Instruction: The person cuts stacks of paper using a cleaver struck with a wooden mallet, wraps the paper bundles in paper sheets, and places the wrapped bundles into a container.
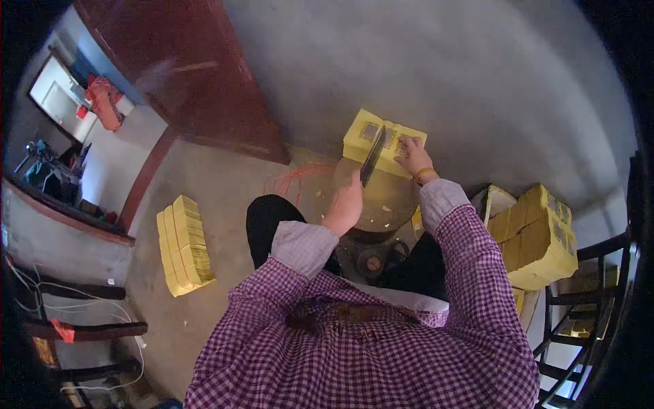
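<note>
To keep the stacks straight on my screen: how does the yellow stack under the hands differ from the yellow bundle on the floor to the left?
The stack has dark print on its upper face; the bundle shows none. Red string crosses the bundle, with none seen on the stack. The right hand touches the stack; no hand touches the bundle. Both are yellow.

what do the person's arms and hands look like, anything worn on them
The left hand and right hand are ungloved. Both sleeves are purple-and-white check, ending in wide, plain, pale greyish cuffs. A yellow-orange band circles the right wrist.
</note>
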Tool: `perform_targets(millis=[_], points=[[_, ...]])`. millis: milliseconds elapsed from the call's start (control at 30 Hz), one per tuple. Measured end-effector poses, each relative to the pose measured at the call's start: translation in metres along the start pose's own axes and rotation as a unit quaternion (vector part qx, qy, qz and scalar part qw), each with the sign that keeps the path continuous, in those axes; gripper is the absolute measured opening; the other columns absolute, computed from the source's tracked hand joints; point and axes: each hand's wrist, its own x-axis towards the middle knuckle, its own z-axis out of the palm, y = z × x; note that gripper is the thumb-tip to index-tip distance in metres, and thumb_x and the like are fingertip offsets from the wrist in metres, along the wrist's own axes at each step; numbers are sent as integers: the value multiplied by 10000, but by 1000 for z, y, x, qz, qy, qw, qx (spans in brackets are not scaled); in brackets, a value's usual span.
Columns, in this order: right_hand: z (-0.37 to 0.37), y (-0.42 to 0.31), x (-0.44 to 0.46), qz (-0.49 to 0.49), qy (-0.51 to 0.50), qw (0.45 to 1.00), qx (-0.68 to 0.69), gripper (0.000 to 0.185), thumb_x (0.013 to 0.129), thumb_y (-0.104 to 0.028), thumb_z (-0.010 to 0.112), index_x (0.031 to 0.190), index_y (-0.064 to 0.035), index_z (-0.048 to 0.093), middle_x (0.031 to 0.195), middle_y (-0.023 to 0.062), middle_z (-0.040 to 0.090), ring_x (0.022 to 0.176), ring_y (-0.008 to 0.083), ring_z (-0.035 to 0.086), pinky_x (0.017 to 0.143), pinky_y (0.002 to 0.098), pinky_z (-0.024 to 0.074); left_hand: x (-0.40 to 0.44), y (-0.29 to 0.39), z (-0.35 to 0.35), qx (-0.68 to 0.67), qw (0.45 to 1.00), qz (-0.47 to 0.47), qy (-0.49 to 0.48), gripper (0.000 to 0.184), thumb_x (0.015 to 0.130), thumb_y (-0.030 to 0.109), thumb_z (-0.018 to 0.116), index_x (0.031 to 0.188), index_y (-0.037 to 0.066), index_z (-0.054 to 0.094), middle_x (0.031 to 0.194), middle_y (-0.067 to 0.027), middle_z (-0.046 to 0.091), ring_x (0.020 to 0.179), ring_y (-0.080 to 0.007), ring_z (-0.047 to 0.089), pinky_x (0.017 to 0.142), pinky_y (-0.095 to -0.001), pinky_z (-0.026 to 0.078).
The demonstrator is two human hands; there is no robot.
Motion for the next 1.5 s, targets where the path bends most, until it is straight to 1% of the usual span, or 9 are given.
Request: perform_targets(millis=[600, 700, 767, 800, 867, 1033, 1167, 1300, 1500], points=[[4, -13, -18, -53, 73, 994, -56, 529, 715, -219, 703, 1157, -62, 459, 1152, 164, 473, 1004, 348, 535, 848, 416, 452, 28, -30, 16, 18, 1000, 4, 15, 243, 928, 220, 316, 986, 0, 403, 848, -308, 579, 850, -486, 550, 745, -555, 407], [14, -69, -75, 26, -75, 996, 28, 344, 776, -280, 633, 993, -33, 533, 835, 198, 588, 851, 357, 585, 740, 426, 458, 34, -38, 25, 28, 999, -4, 29, 258, 931, 235, 328, 973, -3, 416, 852, -302, 582, 844, -478, 557, 731, -555, 415], [50, -77, -136, -74, -191, 969, 140, 316, 792, -285, 607, 956, -15, 622, 857, 221, 630, 749, 303, 615, 684, 389, 473, 37, -40, 31, 45, 998, 2, 50, 258, 929, 237, 348, 974, -3, 430, 832, -299, 586, 833, -465, 567, 723, -550, 426], [40, -104, -153, 14, -437, 899, 3, 367, 794, -292, 597, 1032, -13, 613, 949, 225, 630, 840, 292, 632, 740, 391, 482, 36, -39, 31, 44, 998, 1, 48, 258, 929, 237, 348, 974, -3, 430, 832, -299, 586, 833, -465, 567, 723, -550, 426], [56, -106, -189, 0, -562, 826, -51, 354, 791, -279, 596, 1024, -13, 613, 936, 212, 628, 845, 286, 629, 743, 386, 481, 33, -32, 28, 49, 998, -24, 26, 255, 927, 235, 365, 985, -2, 441, 823, -292, 591, 823, -453, 577, 716, -542, 437], [63, -66, -214, 82, -565, 820, -41, 322, 784, -246, 592, 1004, -13, 613, 902, 180, 624, 857, 272, 623, 750, 374, 479, 31, -34, 29, 42, 998, 8, 40, 268, 925, 243, 374, 968, -2, 473, 826, -275, 600, 815, -444, 583, 705, -538, 439], [42, -65, -240, 258, -499, 813, 152, 296, 778, -219, 589, 989, -12, 612, 875, 154, 621, 867, 261, 618, 755, 365, 477, 37, -49, 47, -26, 998, 21, 60, 297, 920, 266, 386, 921, -8, 500, 814, -271, 600, 795, -446, 579, 700, -537, 433], [31, -81, -265, 437, -362, 728, 385, 271, 773, -193, 586, 973, -12, 612, 848, 128, 617, 877, 250, 613, 761, 355, 475, 44, -63, 60, 5, 997, 37, 63, 310, 919, 281, 393, 915, -8, 503, 807, -276, 594, 791, -450, 572, 707, -529, 432], [-46, -88, -298, 568, -266, 588, 510, 235, 764, -153, 581, 950, -12, 612, 808, 88, 613, 892, 234, 606, 769, 341, 473, 60, -75, 60, -19, 995, 54, 82, 334, 922, 292, 393, 897, -15, 524, 822, -271, 597, 813, -450, 568, 715, -515, 443]])
